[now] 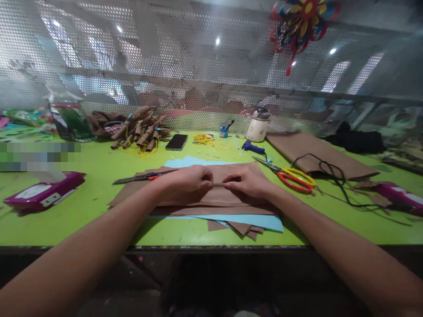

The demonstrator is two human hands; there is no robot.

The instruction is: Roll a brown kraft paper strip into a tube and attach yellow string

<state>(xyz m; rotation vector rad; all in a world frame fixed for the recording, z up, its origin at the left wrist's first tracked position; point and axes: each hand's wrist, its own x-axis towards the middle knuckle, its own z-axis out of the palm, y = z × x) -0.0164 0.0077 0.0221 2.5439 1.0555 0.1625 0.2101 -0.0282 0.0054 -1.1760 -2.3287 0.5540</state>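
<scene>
Both my hands meet over a stack of brown paper sheets (228,196) at the middle of the table. Between their fingertips runs a thin brown paper strip (218,184), perhaps rolled or folded; its exact form is too small to tell. My left hand (193,181) pinches its left end, and my right hand (249,181) pinches the right end. Light blue paper (254,221) sticks out beneath the brown sheets. A dark-bladed cutting tool with a red part (142,177) lies by my left wrist. To the right of my right hand rest scissors (295,179) with red and yellow handles.
Farther back are brown paper rolls (145,134), a phone (176,142), yellow string (203,139), a blue jar (224,131), a blue glue gun (254,148) and a white bottle (257,127). Folded brown paper (317,154) and a black cord (345,187) lie right, a purple power strip (46,193) left.
</scene>
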